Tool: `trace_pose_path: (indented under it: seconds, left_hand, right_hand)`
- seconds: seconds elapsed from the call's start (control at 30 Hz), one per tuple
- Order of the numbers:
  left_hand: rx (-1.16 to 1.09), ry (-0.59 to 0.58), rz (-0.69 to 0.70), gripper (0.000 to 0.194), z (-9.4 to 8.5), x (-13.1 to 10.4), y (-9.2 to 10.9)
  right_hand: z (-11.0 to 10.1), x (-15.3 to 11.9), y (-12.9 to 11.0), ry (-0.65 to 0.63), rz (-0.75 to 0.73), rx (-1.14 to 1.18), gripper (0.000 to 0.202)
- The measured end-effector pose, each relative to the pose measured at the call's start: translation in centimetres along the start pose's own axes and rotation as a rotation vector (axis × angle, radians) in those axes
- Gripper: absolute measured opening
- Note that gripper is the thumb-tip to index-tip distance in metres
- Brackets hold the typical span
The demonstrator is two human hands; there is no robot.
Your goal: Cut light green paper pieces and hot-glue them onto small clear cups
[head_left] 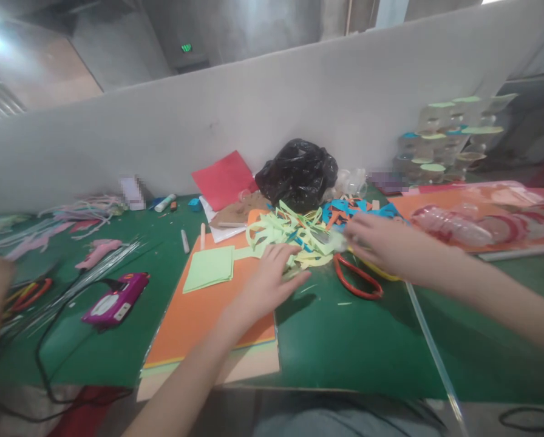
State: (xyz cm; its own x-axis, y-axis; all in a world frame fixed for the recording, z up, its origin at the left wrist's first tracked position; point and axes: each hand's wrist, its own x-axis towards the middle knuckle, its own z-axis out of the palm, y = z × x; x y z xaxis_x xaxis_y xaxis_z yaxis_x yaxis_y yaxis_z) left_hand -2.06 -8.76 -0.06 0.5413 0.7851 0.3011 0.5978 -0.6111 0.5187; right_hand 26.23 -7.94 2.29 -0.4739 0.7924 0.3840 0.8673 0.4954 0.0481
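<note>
At eight o'clock, the purple device's [117, 300] label is too blurred for us to read. The scissors [357, 293] lie at four o'clock, long axis ten-to-four, handles towards four. Our left hand [272, 276], fingers loosely open, is by the green strips [294, 233]; our right hand's [379, 243] grip we can't tell.

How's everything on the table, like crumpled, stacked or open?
Black bag: crumpled
Light green squares: stacked
Light green strips: tangled
Orange sheet: flat, atop others
Scissors: lying down, blades hidden
Pink glue gun: lying down
Left hand: open
Right hand: blurred, grip unclear
</note>
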Motion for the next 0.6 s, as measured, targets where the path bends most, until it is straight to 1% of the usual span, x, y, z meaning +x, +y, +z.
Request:
trace_pose_path:
  seconds: [0.07, 0.13, 0.17, 0.23, 0.33, 0.4, 0.43, 0.53, 0.57, 0.6]
  left_hand:
    - [-0.102, -0.037, -0.015, 0.045, 0.4, -0.2, 0.6]
    - [-0.173, -0.069, -0.028, 0.044, 0.6, -0.3, 0.9]
    - [-0.193, -0.084, -0.044, 0.04, 0.7, -0.4, 0.9]
    - [-0.217, -0.098, -0.085, 0.033, 0.6, -0.4, 1.0]
    - [-0.254, -0.086, -0.092, 0.029, 0.3, -0.4, 1.0]
    - [-0.267, -0.072, -0.068, 0.027, 0.3, -0.4, 0.9]
    - [-0.264, -0.073, -0.067, 0.027, 0.4, -0.3, 0.8]
    - [-0.248, -0.093, -0.086, 0.028, 0.9, -0.3, 0.2]
    - [-0.246, -0.099, -0.092, 0.028, 1.0, -0.2, 0.0]
    - [-0.243, -0.102, -0.096, 0.028, 1.2, -0.2, -0.2]
  right_hand:
    - [0.1, -1.7, -4.4, 0.016, -0.186, 0.025, 0.009]
    - [0.7, -2.6, -7.4, 0.083, -0.259, 0.078, 0.007]
    - [1.0, -2.7, -8.2, 0.104, -0.267, 0.091, 0.007]
    - [1.5, -2.5, -8.7, 0.111, -0.277, 0.12, 0.008]
    - [1.6, -2.2, -7.2, 0.085, -0.273, 0.176, 0.012]
    - [1.3, -2.5, -5.2, 0.103, -0.188, 0.175, 0.019]
    - [1.0, -2.9, -4.0, 0.125, -0.118, 0.144, 0.022]
    - [0.5, -4.8, 0.0, 0.208, 0.217, -0.035, 0.031]
    - [0.6, -5.5, 1.2, 0.203, 0.325, -0.113, 0.035]
    - [0.7, -6.3, 2.4, 0.175, 0.397, -0.191, 0.038]
